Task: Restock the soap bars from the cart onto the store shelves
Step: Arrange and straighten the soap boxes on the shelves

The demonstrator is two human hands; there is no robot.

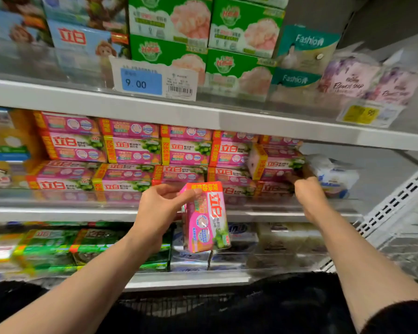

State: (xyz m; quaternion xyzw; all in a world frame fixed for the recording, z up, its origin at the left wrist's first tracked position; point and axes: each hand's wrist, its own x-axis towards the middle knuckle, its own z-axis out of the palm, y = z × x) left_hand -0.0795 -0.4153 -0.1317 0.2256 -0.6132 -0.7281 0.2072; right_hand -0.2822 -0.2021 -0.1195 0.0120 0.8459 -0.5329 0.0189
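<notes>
Pink soap pack (206,218) (held upright) sits pinched in left hand (159,210); right hand (308,191) grips tilted shelf pack (275,162).

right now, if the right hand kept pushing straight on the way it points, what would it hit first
Probably the tilted pink soap pack at the right end of the middle shelf; the right hand already reaches its lower edge, though actual contact is unclear.

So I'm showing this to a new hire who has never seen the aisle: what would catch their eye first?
Probably the pink plastic-wrapped soap pack held upright in the left hand, in front of the middle shelf. Behind it, a wall of matching pink soap packs fills that shelf, where the right hand grips a tilted pink pack at the row's right end. Above, a blue 9.00 price tag stands out.
</notes>
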